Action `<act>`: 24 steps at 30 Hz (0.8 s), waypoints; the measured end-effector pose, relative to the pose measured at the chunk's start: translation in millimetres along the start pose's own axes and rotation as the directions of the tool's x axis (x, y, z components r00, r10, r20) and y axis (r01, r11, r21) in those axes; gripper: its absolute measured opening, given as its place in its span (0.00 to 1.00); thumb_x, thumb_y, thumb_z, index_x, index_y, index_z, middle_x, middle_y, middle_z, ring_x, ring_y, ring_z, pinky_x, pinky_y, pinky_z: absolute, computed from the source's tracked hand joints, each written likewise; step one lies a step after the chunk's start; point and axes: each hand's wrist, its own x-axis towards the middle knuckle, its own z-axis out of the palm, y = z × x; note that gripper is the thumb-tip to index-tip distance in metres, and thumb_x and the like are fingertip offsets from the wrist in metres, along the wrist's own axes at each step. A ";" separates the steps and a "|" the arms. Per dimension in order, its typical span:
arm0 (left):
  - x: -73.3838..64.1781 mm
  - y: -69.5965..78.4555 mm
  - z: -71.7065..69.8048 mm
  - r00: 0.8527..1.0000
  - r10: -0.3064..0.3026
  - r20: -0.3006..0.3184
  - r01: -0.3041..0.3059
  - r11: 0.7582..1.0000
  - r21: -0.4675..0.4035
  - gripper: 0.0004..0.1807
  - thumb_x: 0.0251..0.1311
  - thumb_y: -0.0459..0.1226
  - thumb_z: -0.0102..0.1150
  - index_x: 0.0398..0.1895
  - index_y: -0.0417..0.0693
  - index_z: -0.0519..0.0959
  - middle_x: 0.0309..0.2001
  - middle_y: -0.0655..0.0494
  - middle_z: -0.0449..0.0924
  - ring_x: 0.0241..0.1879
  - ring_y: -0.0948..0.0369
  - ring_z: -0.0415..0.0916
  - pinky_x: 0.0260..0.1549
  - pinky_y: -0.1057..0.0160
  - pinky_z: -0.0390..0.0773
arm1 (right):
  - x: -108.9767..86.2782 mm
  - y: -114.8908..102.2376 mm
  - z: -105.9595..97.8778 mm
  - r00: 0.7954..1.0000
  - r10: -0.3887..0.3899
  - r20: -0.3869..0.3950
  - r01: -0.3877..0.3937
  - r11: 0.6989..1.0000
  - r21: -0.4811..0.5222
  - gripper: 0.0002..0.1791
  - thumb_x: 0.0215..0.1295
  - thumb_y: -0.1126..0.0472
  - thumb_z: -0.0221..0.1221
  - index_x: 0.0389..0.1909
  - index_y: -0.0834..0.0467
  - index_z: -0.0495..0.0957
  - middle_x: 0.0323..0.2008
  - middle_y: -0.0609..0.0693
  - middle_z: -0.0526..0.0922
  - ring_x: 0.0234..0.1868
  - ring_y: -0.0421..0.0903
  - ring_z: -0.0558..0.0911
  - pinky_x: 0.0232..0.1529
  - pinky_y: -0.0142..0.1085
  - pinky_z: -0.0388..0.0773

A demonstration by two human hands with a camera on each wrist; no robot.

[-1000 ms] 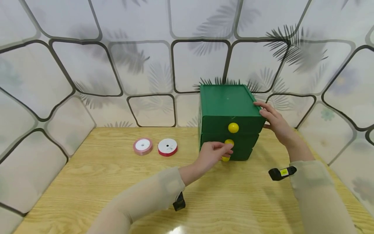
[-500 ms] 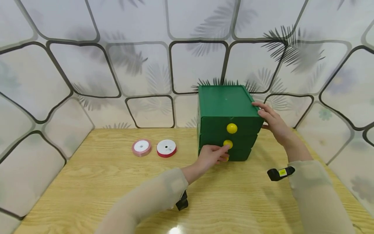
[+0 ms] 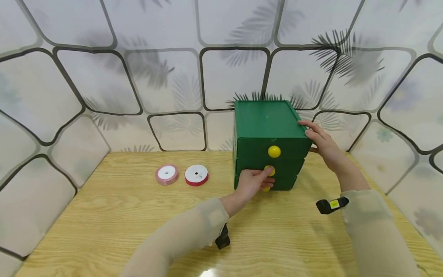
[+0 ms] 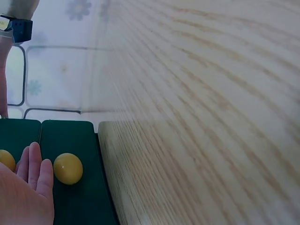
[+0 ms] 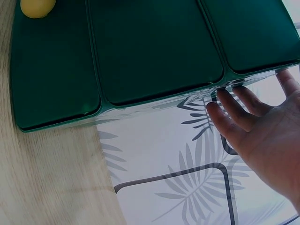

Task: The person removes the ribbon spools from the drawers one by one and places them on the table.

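A small green cabinet (image 3: 266, 119) with stacked drawers and round yellow knobs stands at the back, right of centre. My left hand (image 3: 252, 182) pinches the middle drawer's knob (image 3: 272, 170), thumb across its front. In the left wrist view, the fingers (image 4: 33, 166) lie between that knob and the bottom knob (image 4: 68, 168). My right hand (image 3: 325, 146) rests against the cabinet's upper right edge, fingers extended; the right wrist view shows fingertips (image 5: 216, 110) along the side. The top drawer's knob (image 3: 274, 151) is untouched. All the drawer fronts look flush.
Left of the cabinet, a pink ribbon spool (image 3: 167, 174) and a red ribbon spool (image 3: 196, 175) lie flat on the wooden table (image 3: 114, 215). A patterned wall covering (image 3: 178, 88) stands behind and at both sides.
My left hand has settled around the middle knob, thumb shifting onto it and forearm moving slightly right. The right hand stays on the cabinet's edge.
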 end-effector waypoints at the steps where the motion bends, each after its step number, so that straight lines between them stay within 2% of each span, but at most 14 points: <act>1: -0.6 0.0 0.1 1.000 -0.003 0.000 0.003 1.000 -0.003 0.23 0.64 0.49 0.62 0.39 0.33 0.86 0.32 0.44 0.86 0.33 0.52 0.85 0.37 0.55 0.82 | -0.1 0.0 0.1 1.000 -0.001 0.000 0.001 1.000 0.000 0.23 0.78 0.48 0.40 0.71 0.39 0.59 0.75 0.57 0.43 0.61 0.42 0.63 0.56 0.51 0.62; 8: -11.8 0.1 1.3 0.999 -0.026 0.023 0.027 0.999 -0.026 0.22 0.62 0.49 0.63 0.38 0.36 0.86 0.31 0.45 0.86 0.32 0.53 0.85 0.43 0.52 0.80 | -0.6 -0.6 -1.0 1.000 0.007 0.002 -0.007 1.000 -0.009 0.23 0.78 0.48 0.40 0.71 0.39 0.59 0.75 0.58 0.44 0.60 0.41 0.64 0.54 0.46 0.64; 13: -23.7 1.1 3.0 0.998 -0.036 0.045 0.040 0.995 -0.093 0.21 0.63 0.46 0.63 0.40 0.32 0.85 0.30 0.44 0.86 0.33 0.51 0.85 0.43 0.57 0.81 | -0.3 -0.7 -1.3 1.000 0.013 0.002 -0.013 1.000 -0.011 0.23 0.78 0.48 0.39 0.72 0.39 0.59 0.75 0.58 0.44 0.60 0.42 0.64 0.53 0.43 0.65; 19: -42.2 -0.5 4.3 0.997 -0.049 0.061 0.053 0.996 -0.076 0.22 0.63 0.46 0.62 0.39 0.32 0.85 0.30 0.45 0.86 0.32 0.54 0.85 0.42 0.57 0.81 | -0.2 -1.0 -1.0 1.000 0.018 0.001 -0.018 1.000 -0.011 0.24 0.78 0.48 0.40 0.72 0.39 0.58 0.75 0.57 0.43 0.61 0.44 0.63 0.56 0.51 0.63; 24: -59.8 -1.2 7.0 0.995 -0.057 0.088 0.066 0.992 -0.111 0.19 0.64 0.43 0.62 0.38 0.31 0.85 0.30 0.42 0.85 0.33 0.51 0.85 0.40 0.59 0.81 | -0.3 -0.8 -1.0 1.000 0.015 -0.002 -0.015 1.000 -0.006 0.24 0.78 0.48 0.39 0.72 0.39 0.59 0.75 0.58 0.44 0.61 0.45 0.63 0.57 0.54 0.61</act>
